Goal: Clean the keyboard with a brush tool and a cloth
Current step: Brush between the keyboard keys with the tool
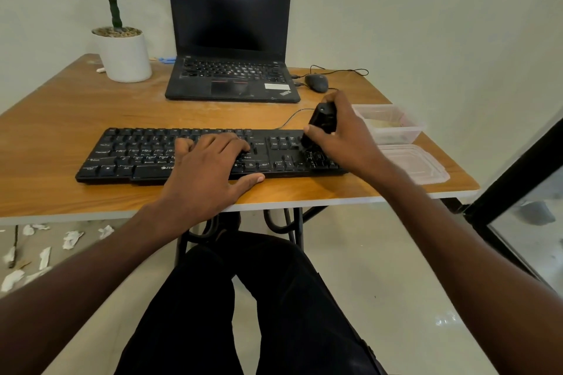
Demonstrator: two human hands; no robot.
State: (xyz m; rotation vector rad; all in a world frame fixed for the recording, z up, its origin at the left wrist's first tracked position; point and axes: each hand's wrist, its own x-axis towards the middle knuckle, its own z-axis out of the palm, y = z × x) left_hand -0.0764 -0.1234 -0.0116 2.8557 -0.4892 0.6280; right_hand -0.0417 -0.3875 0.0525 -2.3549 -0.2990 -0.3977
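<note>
My left hand (210, 167) lies flat, fingers straight, on the keyboard (137, 155) at the table's (76, 119) near edge | my right hand (338, 131) grips the black brush tool (321, 119), its tip on the right-hand keys | laptop (228, 39) beyond.

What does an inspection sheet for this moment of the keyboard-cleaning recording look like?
Surface: wooden table, pale dusty smears near the laptop.
Job's things: black keyboard flat on the table; black brush tool over its right end; cloth: nothing seen.
Clutter: open laptop, potted plant, mouse, clear plastic container, its lid.
Hands: left hand rests flat on the keys; right hand grips the brush tool.
Cables: mouse cable; keyboard cable.
Surroundings: crumpled paper scraps on the floor.
</note>
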